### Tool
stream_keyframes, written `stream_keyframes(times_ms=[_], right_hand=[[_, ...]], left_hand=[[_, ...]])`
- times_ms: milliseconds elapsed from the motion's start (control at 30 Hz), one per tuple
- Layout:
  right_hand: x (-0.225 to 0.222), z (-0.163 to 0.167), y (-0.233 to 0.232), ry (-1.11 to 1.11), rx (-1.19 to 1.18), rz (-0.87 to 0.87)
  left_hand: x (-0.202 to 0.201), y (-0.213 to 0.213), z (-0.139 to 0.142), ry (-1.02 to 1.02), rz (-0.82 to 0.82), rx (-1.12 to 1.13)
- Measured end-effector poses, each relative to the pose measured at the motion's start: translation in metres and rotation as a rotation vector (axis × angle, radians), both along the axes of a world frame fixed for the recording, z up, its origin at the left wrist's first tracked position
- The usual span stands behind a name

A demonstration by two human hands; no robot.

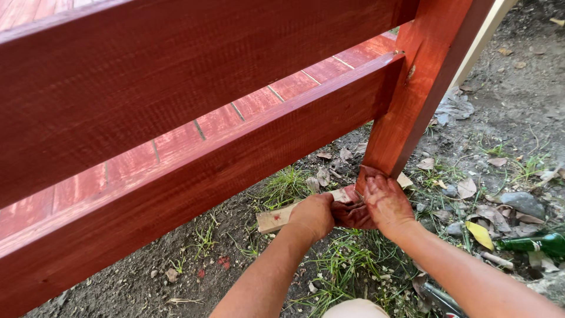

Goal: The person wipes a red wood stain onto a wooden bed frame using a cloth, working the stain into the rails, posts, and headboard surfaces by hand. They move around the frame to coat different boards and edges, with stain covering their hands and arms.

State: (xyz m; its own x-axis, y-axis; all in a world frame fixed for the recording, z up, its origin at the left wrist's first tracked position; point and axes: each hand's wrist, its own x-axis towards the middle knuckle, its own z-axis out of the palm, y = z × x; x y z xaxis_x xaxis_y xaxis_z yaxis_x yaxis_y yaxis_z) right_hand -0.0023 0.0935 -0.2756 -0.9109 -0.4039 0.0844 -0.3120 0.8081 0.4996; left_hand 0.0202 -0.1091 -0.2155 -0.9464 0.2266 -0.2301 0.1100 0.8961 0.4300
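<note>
Two stained hands at the red post's foot [376, 168] — left hand [313, 215] clamped round a stiff, light wooden offcut [276, 219], right hand [385, 203] pressing flat at three o'clock — best gripped mid-length.

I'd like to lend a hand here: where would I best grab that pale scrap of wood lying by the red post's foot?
Probably by the free end of the pale wood scrap, coming from the left. It lies flat on the soil and juts clear there, while the left hand and right hand crowd its other end at the red post.
</note>
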Motion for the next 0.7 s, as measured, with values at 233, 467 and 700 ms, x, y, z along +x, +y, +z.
stream_keyframes(times_ms=[233, 467, 700], right_hand=[[-0.013, -0.034, -0.015, -0.093, -0.108, 0.006], [-0.021, -0.052, -0.033, -0.243, -0.119, -0.082], [-0.040, -0.047, -0.056, -0.001, -0.281, -0.008]], left_hand=[[-0.006, -0.003, -0.034, -0.044, 0.000, -0.038], [-0.005, -0.008, -0.060, -0.070, -0.012, -0.051], [-0.014, -0.031, -0.066, -0.048, 0.049, -0.071]])
